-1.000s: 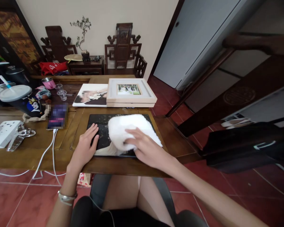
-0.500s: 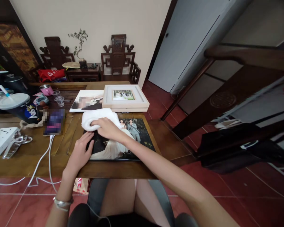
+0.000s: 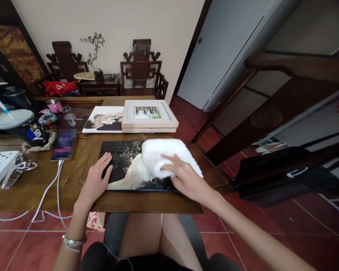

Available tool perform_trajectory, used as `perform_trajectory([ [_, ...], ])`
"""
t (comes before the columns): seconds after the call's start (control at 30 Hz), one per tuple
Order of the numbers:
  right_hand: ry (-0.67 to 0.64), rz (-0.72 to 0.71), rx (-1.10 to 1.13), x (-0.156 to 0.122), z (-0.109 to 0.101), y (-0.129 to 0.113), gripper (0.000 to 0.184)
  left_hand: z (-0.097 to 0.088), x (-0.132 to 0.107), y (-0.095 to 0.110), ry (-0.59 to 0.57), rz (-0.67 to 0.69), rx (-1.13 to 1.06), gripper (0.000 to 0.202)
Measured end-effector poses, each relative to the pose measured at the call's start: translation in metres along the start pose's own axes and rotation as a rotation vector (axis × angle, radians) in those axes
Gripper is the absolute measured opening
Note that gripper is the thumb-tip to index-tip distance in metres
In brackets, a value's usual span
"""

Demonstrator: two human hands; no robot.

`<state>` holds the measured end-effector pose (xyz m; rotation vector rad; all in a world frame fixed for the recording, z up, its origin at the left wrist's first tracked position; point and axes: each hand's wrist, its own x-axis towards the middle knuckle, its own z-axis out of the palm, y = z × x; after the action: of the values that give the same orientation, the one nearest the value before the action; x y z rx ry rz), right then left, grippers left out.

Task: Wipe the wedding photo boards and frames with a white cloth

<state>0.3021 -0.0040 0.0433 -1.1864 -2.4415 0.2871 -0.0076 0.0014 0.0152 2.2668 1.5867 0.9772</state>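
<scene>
A dark wedding photo panel (image 3: 121, 162) lies flat near the front edge of the wooden table (image 3: 147, 203). My left hand (image 3: 97, 175) rests on its left edge, fingers stretched out and holding nothing. Over the right half of the panel, my right hand (image 3: 183, 175) grips a fluffy white cloth (image 3: 169, 150) and presses it on the surface. The cloth covers the right part of the picture, and its edge hangs past the panel's right side. Part of the pale gown in the photo shows between my hands.
Behind the panel lie a white photo print (image 3: 101, 120) and a pale boxed frame (image 3: 171, 120). Left of it are a phone (image 3: 64, 145) with white cables, a lidded tumbler (image 3: 14, 126), a power strip (image 3: 2, 165) and a pink cup (image 3: 54, 106). A dark chair (image 3: 271, 116) stands at right.
My right hand has moved the cloth from the panel's upper left corner across to its right side. The left hand stays at the left edge.
</scene>
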Motion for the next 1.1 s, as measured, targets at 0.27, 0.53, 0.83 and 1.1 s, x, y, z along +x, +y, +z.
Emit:
perform_trajectory([
  [0.27,-0.106,-0.063,0.121,-0.041,-0.005,-0.044,0.054,0.002,-0.001,-0.004,-0.037,-0.038,0.063,0.047],
  [0.53,0.041,-0.035,-0.001,0.038,-0.003,0.039,0.052,0.0,-0.001,-0.005,-0.035,-0.032,0.042,0.048],
  [0.83,-0.007,0.018,-0.013,0.058,-0.015,0.043,0.051,0.0,0.0,-0.005,-0.004,-0.028,0.031,0.046],
  [1.1,-0.06,-0.088,0.025,-0.041,-0.011,-0.025,0.053,-0.001,0.001,-0.002,-0.025,-0.065,0.032,0.048],
])
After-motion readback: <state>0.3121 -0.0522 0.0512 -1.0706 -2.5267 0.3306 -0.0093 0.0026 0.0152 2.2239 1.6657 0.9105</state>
